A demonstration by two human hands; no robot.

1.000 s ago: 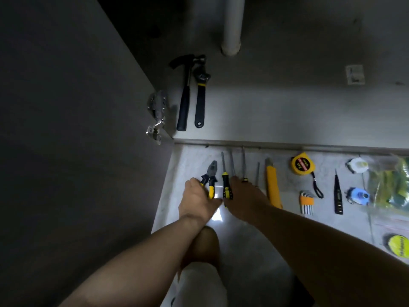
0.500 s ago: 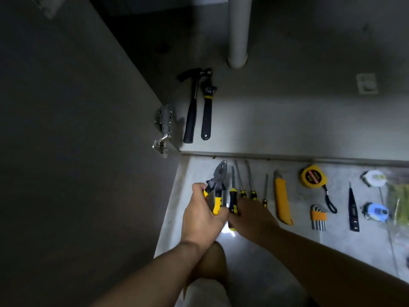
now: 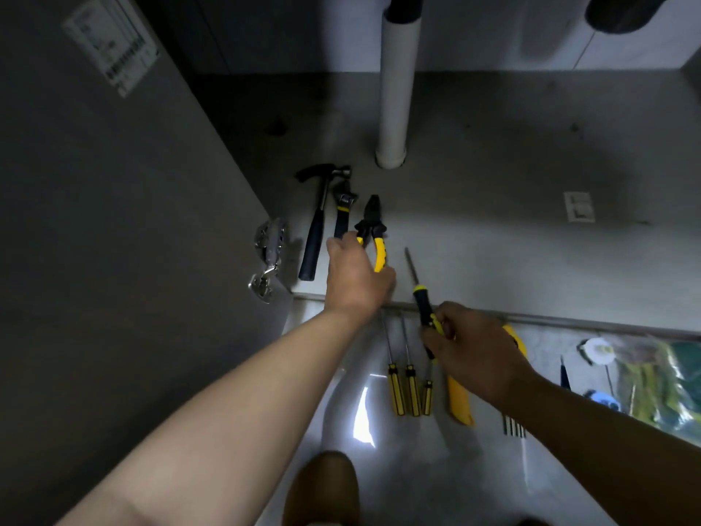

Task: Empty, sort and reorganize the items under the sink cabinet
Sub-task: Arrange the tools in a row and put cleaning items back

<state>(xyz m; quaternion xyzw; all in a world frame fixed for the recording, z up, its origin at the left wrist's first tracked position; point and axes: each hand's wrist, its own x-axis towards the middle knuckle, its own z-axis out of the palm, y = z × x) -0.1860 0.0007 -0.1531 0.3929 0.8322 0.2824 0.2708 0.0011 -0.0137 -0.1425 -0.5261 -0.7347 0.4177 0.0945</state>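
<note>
- Left hand (image 3: 356, 277) grips one pair of yellow-and-black pliers (image 3: 373, 231) by the handles, nose pointing into the cabinet; whether they touch the cabinet floor (image 3: 493, 229) cannot be told.
- Right hand (image 3: 476, 349) is curled round one black-and-yellow screwdriver (image 3: 419, 294), with its shaft reaching over the cabinet's front edge.
- One hammer (image 3: 316, 225) and one adjustable wrench (image 3: 343, 210) lie side by side on the cabinet floor, left of a white pipe (image 3: 396, 89).
- Three yellow-handled screwdrivers (image 3: 412, 389) lie in a row on the tiled floor (image 3: 417, 468); one yellow utility knife (image 3: 461, 406) lies partly under the right hand.

Right hand (image 3: 474, 354) covers the utility knife's (image 3: 459, 402) middle.
</note>
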